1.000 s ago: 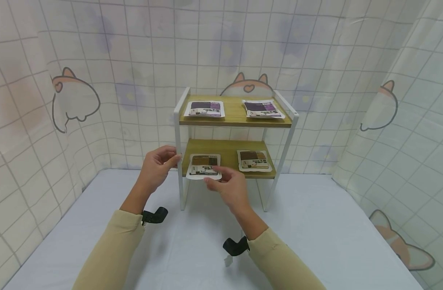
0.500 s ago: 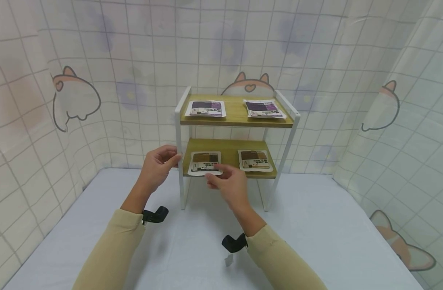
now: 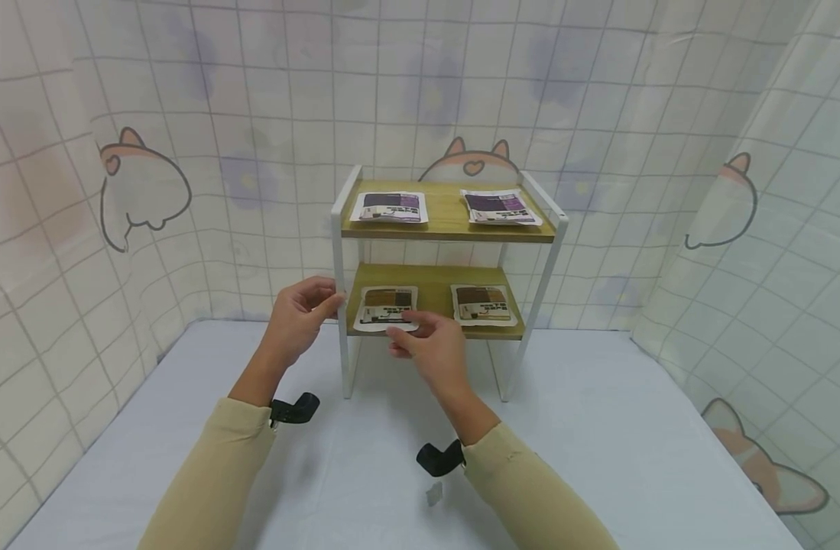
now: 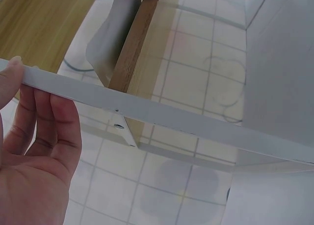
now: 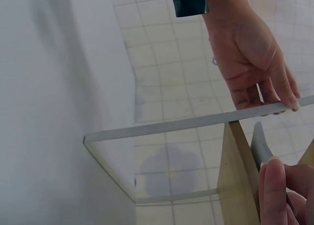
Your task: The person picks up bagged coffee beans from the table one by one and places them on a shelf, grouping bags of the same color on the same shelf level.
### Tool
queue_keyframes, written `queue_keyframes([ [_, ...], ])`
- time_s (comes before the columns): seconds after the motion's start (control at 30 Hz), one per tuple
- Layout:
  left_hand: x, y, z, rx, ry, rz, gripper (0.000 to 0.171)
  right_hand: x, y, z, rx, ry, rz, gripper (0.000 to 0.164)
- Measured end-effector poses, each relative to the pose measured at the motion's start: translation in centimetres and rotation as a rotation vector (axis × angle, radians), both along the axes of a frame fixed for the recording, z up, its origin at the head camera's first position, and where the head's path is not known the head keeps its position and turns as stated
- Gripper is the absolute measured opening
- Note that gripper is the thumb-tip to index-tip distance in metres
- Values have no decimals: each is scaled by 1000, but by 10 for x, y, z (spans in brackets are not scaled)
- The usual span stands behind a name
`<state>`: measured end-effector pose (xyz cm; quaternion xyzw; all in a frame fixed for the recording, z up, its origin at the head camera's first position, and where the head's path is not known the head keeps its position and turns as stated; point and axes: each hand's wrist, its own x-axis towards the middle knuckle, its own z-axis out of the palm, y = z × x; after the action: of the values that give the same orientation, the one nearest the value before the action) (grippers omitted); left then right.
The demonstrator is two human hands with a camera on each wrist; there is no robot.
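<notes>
My left hand (image 3: 299, 315) grips the white left front post (image 3: 339, 263) of a two-tier rack, thumb on one side and fingers on the other, as the left wrist view shows. On the left of the lower wooden shelf (image 3: 435, 284) lies a flat brown-and-cream packet (image 3: 387, 304) with white edges. Its front right corner is pinched between thumb and fingers of my right hand (image 3: 439, 350). Seen edge-on in the right wrist view, the packet (image 5: 261, 144) sits at the shelf board's front, slightly bent. A matching packet (image 3: 484, 305) lies on the shelf's right side.
Purple-and-white packets lie on the upper shelf (image 3: 447, 206), one at left (image 3: 390, 207) and what looks like a stack at right (image 3: 501, 207). The rack stands on a white-covered table (image 3: 598, 428). Grid-patterned curtains (image 3: 268, 107) hang behind and at both sides.
The left packet on the lower shelf has slid back from overhanging the front edge to lying almost fully on the board. My right hand moved slightly with it; the left hand stayed on the post.
</notes>
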<state>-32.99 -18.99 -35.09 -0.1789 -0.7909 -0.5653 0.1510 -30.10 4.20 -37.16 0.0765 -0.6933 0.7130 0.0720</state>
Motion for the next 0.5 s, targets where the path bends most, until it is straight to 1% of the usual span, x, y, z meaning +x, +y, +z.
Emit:
queue_keyframes([
  [0.07, 0, 0, -1, 0, 2, -1, 35, -1, -1, 0, -19, -7, 1, 38],
  [0.23, -1, -1, -2, 1, 7, -1, 37, 0, -1, 2, -28, -21, 0, 37],
  [0.5, 1, 0, 1, 8, 2, -8, 37, -2, -1, 3, -31, -23, -2, 36],
])
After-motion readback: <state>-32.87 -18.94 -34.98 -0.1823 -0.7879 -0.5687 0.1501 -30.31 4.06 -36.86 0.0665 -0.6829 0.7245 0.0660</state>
